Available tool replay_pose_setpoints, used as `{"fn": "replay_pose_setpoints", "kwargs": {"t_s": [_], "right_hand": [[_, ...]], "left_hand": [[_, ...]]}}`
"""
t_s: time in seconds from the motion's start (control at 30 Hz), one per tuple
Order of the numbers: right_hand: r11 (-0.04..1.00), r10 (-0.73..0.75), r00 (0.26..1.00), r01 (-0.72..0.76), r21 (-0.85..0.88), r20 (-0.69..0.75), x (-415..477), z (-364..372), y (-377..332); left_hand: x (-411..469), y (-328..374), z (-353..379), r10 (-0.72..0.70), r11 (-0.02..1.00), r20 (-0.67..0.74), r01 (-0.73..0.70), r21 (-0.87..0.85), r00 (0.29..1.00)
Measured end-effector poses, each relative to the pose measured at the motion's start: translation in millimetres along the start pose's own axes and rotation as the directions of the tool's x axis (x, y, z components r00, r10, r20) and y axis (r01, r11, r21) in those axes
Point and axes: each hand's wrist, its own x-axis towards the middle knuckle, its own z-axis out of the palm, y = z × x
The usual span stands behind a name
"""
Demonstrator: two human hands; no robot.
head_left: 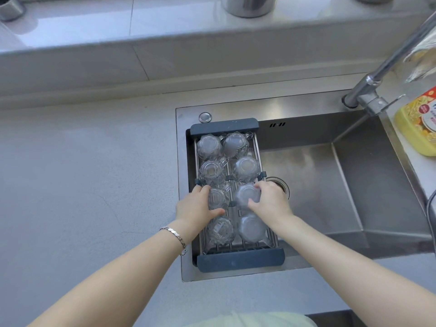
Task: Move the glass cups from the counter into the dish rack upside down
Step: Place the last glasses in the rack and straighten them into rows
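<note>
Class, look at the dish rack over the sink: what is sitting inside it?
Eight glass cups sit upside down in the dish rack, in two columns. The left hand and right hand each grip a third-row cup, partly covering them. The rack's floor beneath is mostly hidden.

Both hands, left hand (194,207) and right hand (271,200), each clasp an upturned glass cup in the dish rack (240,259) (eight cups aboard).

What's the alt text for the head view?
Two bare hands each grip an upside-down glass cup in a dish rack set over the left side of a steel sink: left hand, right hand. Eight cups fill the rack in two columns; a faucet and a yellow bottle are at right.
</note>
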Motion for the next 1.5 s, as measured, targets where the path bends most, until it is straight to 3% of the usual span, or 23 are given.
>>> {"fn": "replay_pose_setpoints", "kwargs": {"t_s": [0.07, 0.2, 0.33, 0.5, 0.6, 0.73, 0.97, 1.07, 1.17, 1.23, 1.27, 1.33, 1.4, 1.5], "right_hand": [[0.998, 0.038, 0.999, -0.038, -0.046, 0.001, 0.4, 1.9, -4.8], [0.948, 0.081, 0.996, -0.070, -0.309, 0.023, 3.8, 12.0, -18.4], [0.955, 0.068, 0.997, -0.053, -0.291, 0.041, 10.1, 11.1, -20.0], [0.937, -0.224, 0.970, 0.240, -0.255, 0.091, 0.9, -15.6, -22.0], [0.822, -0.436, 0.864, 0.496, -0.280, 0.251, -0.2, -32.1, -17.7], [0.730, -0.483, 0.764, 0.621, -0.284, 0.428, 11.3, -31.4, -14.6], [0.801, -0.455, 0.796, 0.562, -0.208, 0.398, 23.9, -7.7, 1.6], [0.856, -0.462, 0.805, 0.515, -0.051, 0.372, 21.5, -4.1, 5.4], [0.903, -0.413, 0.908, 0.397, 0.164, 0.073, 27.3, -13.0, 6.9], [0.934, -0.239, 0.965, 0.260, 0.247, -0.113, 42.3, -21.9, 8.8], [0.947, -0.149, 0.983, 0.173, 0.271, -0.105, 50.6, -26.0, 8.2], [0.972, -0.074, 0.997, 0.066, 0.226, 0.027, 66.1, -29.5, 4.1], [0.994, -0.079, 0.991, 0.070, 0.087, 0.109, 74.5, -25.7, -4.1], [0.996, -0.066, 0.997, 0.068, -0.059, 0.032, 78.2, -12.4, -14.4]], "left_hand": [[-0.3, 0.3, -0.1, 0.000, 1.000, -0.005, 0.000, 0.002, 1.000], [-0.4, 1.3, -0.7, -0.007, 1.000, -0.003, 0.007, 0.006, 1.000], [2.0, 3.2, -3.1, -0.016, 1.000, 0.020, 0.016, 0.018, 1.000], [3.2, 2.4, -3.4, -0.010, 1.000, 0.021, 0.009, 0.020, 1.000], [3.2, 2.0, -4.0, 0.005, 0.999, 0.007, -0.005, 0.043, 1.000], [4.1, 2.0, -6.1, 0.013, 0.999, 0.014, -0.013, 0.053, 1.000], [5.1, 1.9, -6.0, 0.022, 0.997, 0.020, -0.023, 0.077, 1.000], [4.7, 2.6, -5.6, 0.026, 0.995, 0.027, -0.028, 0.095, 0.999], [5.5, 2.9, -6.0, 0.030, 0.994, 0.035, -0.034, 0.102, 0.999], [7.4, 3.3, -7.9, 0.034, 0.994, 0.040, -0.038, 0.105, 0.999], [8.6, 3.6, -9.2, 0.035, 0.993, 0.045, -0.040, 0.112, 0.998], [10.4, 4.6, -12.0, 0.032, 0.992, 0.056, -0.039, 0.123, 0.998], [10.9, 5.1, -13.6, 0.029, 0.992, 0.062, -0.037, 0.121, 0.998], [10.2, 4.4, -13.6, 0.032, 0.992, 0.052, -0.038, 0.117, 0.998]]}}
